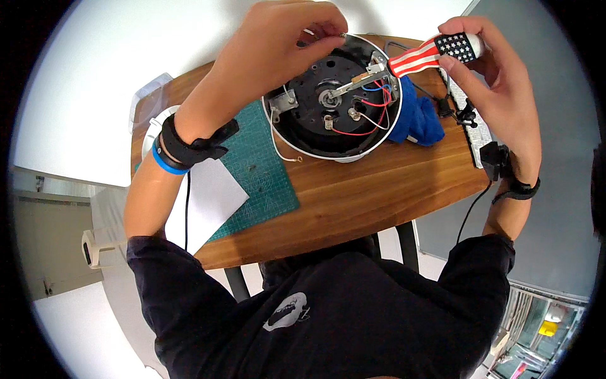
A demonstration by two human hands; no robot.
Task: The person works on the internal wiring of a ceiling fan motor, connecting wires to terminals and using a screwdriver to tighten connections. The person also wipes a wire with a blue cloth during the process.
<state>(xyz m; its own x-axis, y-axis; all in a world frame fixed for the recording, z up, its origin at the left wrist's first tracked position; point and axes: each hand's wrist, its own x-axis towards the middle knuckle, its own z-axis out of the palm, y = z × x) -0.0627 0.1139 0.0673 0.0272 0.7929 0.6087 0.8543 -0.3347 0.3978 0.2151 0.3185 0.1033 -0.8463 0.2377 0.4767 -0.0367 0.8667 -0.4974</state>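
My right hand (499, 82) grips a screwdriver (416, 60) by its handle, which has red and white stripes and white stars on black. The handle's front end points left, over the edge of a round appliance (309, 123) with a white rim and black inside. I cannot tell the shaft from the metal bracket (363, 80) there. Red, blue and white wires (379, 104) run inside the appliance. Above its far rim my left hand (303, 31) is closed in a pinch; a tiny bit shows at the fingertips, too small to name. A white wire (278, 142) hangs out onto the table.
On the wooden table (353, 189) lie a green cutting mat (271, 189) and white paper (211, 202). A blue cloth (420, 117) sits right of the appliance, near a white keyboard (476, 136) and dark cables. A clear plastic container (148, 101) stands at the left edge.
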